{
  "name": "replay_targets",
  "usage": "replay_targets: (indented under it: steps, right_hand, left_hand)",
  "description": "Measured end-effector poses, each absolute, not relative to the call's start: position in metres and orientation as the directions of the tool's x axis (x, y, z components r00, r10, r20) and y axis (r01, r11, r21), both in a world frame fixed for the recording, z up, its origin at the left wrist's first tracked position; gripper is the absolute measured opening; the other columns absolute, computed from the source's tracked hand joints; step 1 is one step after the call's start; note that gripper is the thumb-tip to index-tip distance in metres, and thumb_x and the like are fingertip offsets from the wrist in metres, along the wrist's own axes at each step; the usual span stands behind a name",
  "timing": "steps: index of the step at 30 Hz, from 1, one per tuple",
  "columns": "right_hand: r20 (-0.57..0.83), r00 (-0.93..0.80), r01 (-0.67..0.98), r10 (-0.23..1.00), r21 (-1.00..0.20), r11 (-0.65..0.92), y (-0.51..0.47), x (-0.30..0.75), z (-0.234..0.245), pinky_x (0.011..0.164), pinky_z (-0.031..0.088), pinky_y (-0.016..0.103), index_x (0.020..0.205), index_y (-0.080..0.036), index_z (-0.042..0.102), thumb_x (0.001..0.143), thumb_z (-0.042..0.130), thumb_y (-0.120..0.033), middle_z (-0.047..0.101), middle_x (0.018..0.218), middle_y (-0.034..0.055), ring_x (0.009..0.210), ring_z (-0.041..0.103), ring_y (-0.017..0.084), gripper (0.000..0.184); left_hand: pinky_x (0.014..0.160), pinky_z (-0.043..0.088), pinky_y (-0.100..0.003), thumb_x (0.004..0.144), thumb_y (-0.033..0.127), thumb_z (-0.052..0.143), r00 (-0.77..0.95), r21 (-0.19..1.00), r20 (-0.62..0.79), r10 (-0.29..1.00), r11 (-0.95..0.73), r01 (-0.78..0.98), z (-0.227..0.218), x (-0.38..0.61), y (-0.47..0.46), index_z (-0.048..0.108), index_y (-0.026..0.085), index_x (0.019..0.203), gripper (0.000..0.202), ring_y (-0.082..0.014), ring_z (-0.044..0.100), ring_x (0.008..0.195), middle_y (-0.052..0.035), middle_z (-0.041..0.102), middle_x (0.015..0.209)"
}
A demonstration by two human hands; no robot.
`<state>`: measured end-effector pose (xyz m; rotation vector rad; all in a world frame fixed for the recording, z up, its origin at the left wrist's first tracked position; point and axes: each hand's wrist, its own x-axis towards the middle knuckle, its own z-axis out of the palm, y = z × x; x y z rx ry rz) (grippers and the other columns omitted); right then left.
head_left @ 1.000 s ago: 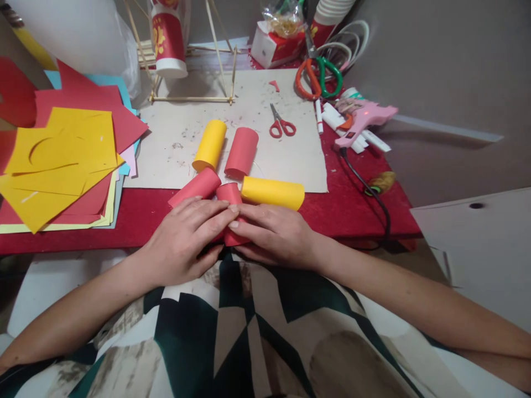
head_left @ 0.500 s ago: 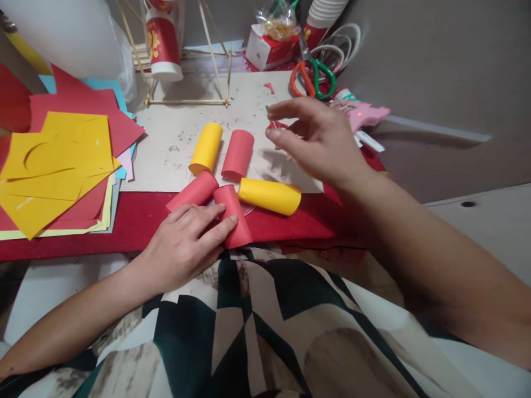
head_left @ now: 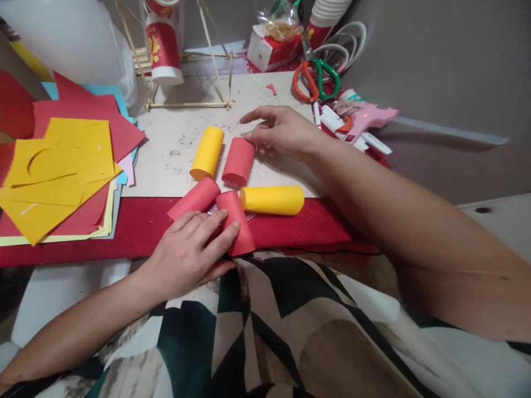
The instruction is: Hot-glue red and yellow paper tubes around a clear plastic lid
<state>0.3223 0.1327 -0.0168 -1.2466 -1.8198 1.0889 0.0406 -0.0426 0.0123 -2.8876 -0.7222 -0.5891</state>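
Five paper tubes are set in a ring, near ends together, partly on the grey board [head_left: 166,177]. My left hand [head_left: 185,249] holds the lower red paper tube [head_left: 235,213] between thumb and fingers, by the table's front edge. Left of it lies a slanted red tube [head_left: 194,199], close to my fingers. Farther back are a yellow tube [head_left: 208,152] and an upright-pointing red tube [head_left: 239,160]. A second yellow tube [head_left: 276,199] lies to the right. My right hand [head_left: 284,130] is at the far end of the back red tube, fingers apart, seemingly touching it.
Coloured paper sheets [head_left: 78,160] are stacked at left. A stick frame [head_left: 188,105] with a hanging red paper cup [head_left: 163,50] stands at the back. Scissors [head_left: 317,80], a pink glue gun [head_left: 369,119], a small box [head_left: 271,47] and stacked cups [head_left: 323,19] lie back right.
My right hand has moved left and slightly down, from over the board to the back red tube's far end. My left hand stays on the lower red tube. The view has shifted slightly.
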Motion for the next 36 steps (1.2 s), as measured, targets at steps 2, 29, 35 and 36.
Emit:
replay_targets:
  steps: [2,29,35,36]
  right_hand:
    - [0.077,-0.334,0.364,0.94,-0.909,0.203,0.136,0.324,-0.018,0.048,0.054,0.039,0.12,-0.027,0.066,0.085,0.068,-0.028,0.063,0.065,-0.0004,0.051,0.057,0.02,0.036]
    - [0.132,-0.243,0.587,0.961,-0.769,0.254,0.117,0.329,0.021,0.065,0.057,0.03,0.128,-0.018,0.062,0.096,0.063,-0.023,0.074,0.108,0.0054,0.071,0.063,0.012,0.032]
    - [0.255,-0.476,0.566,0.841,-0.643,0.516,0.037,0.357,0.034,0.089,0.061,0.043,0.131,-0.025,0.067,0.091,0.072,-0.047,0.076,0.12,0.0071,0.101,0.073,0.026,0.046]
    - [0.24,-0.539,0.563,0.808,-0.611,0.557,0.024,0.36,0.033,0.092,0.061,0.044,0.135,-0.026,0.065,0.09,0.073,-0.049,0.074,0.126,0.0077,0.107,0.073,0.028,0.051]
  left_hand:
    - [0.094,0.059,-0.047,0.1,0.042,0.064,0.808,-0.005,0.402,0.431,-0.881,0.473,0.012,0.041,-0.042,0.061,0.009,0.132,0.046,-0.0345,0.071,0.114,-0.0237,0.072,0.128]
    - [0.095,0.059,-0.047,0.098,0.022,0.063,0.813,0.02,0.388,0.435,-0.885,0.464,0.013,0.04,-0.039,0.059,0.008,0.134,0.039,-0.0342,0.071,0.117,-0.0243,0.072,0.128]
    - [0.094,0.058,-0.047,0.097,0.022,0.066,0.803,0.039,0.408,0.434,-0.887,0.46,0.012,0.038,-0.038,0.061,0.005,0.132,0.039,-0.0345,0.072,0.115,-0.025,0.072,0.128]
    - [0.094,0.058,-0.047,0.097,0.022,0.066,0.803,0.043,0.41,0.432,-0.889,0.457,0.012,0.038,-0.038,0.061,0.005,0.131,0.038,-0.0342,0.072,0.115,-0.0246,0.073,0.127]
